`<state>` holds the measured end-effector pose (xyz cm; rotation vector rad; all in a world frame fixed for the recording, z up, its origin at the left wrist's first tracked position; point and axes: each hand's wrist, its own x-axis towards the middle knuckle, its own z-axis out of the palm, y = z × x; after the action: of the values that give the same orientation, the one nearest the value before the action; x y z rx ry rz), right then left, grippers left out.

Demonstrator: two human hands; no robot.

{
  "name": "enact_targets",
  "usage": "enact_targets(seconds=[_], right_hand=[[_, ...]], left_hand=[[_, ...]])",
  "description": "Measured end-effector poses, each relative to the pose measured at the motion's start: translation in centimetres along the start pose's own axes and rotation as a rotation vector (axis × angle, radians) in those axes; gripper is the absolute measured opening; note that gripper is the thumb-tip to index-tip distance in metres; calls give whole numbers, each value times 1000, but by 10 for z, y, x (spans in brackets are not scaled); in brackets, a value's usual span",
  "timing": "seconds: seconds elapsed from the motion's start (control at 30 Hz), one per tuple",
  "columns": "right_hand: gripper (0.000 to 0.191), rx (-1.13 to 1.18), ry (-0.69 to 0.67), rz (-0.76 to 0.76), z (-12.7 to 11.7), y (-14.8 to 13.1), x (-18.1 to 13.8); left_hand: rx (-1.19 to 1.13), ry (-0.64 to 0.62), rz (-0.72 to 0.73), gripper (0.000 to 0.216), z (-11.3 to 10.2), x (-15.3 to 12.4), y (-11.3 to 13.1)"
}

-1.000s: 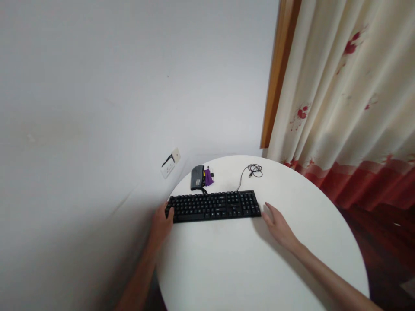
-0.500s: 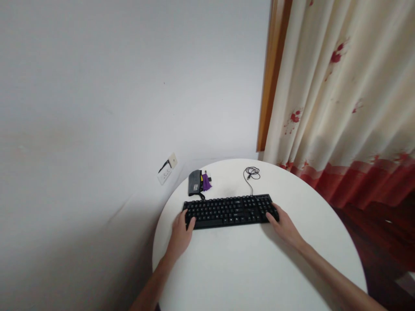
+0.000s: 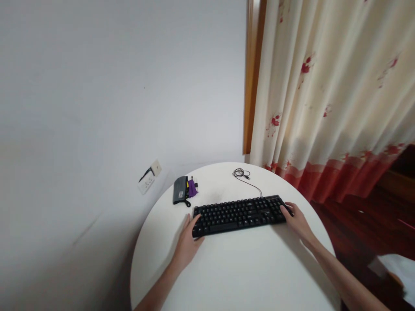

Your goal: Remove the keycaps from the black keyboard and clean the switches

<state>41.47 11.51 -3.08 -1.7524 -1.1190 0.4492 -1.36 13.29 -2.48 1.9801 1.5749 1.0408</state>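
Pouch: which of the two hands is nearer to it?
The left hand, at the end of the keyboard closest to the pouch. The right hand is farther off, at the number-pad end.

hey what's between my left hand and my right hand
In the head view, a black computer keyboard lies between your left hand and right hand.

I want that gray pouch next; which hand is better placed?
Probably the left hand: it's at the left end of the black keyboard, nearer the gray pouch; the right hand is at the opposite end.
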Motion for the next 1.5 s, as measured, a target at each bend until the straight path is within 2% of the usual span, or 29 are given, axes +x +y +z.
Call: enact_targets(seconds=[0.13,0.2,0.33,0.47,0.57,0.67,0.77,0.9,1.03,1.2,1.27,1.33,1.37,1.4,1.43,1.5], right_hand=[[48,44,34,-13,-17,-20,-5],[47,60,39,5,-31,-30,-6],[49,101,67,65,-53,-49,3],[51,229,88,31,-57,-67,21],[57,231,93,8,-53,-77,34],[63,172,73,-2,-44,-80,43],[66,-8,34,-8,-29,-78,49],[69,-271,-44,80,-9,-72,58],[64,-363,-99,113,6,-68,62],[58,-464,-152,97,21,-76,59],[58,-480,-144,47,25,-91,59],[59,-453,-115,-75,27,-118,58],[60,-420,-95,-166,27,-136,56],[61,-332,-54,-339,26,-157,52],[64,-246,35,-469,26,-179,47],[65,-148,110,-633,27,-222,29]], left_hand=[[-193,-25,7,70,-24,-5,-8],[-221,-21,-19,63,-34,-7,-7],[-94,95,-25,36,-47,1,6],[-15,252,36,28,-55,22,28],[5,332,123,31,-58,42,44],[-44,374,112,40,-57,57,50],[-158,378,24,44,-51,65,47],[-367,349,-165,41,-43,66,37],[-555,343,-272,43,-38,62,27],[-702,349,-315,45,-32,57,19],[-721,367,-323,44,-30,55,19],[-732,377,-335,43,-28,54,19],[-738,376,-339,43,-28,54,19],[-744,375,-342,44,-28,54,20],[-752,376,-343,44,-27,54,20],[-765,386,-342,46,-26,53,21]])
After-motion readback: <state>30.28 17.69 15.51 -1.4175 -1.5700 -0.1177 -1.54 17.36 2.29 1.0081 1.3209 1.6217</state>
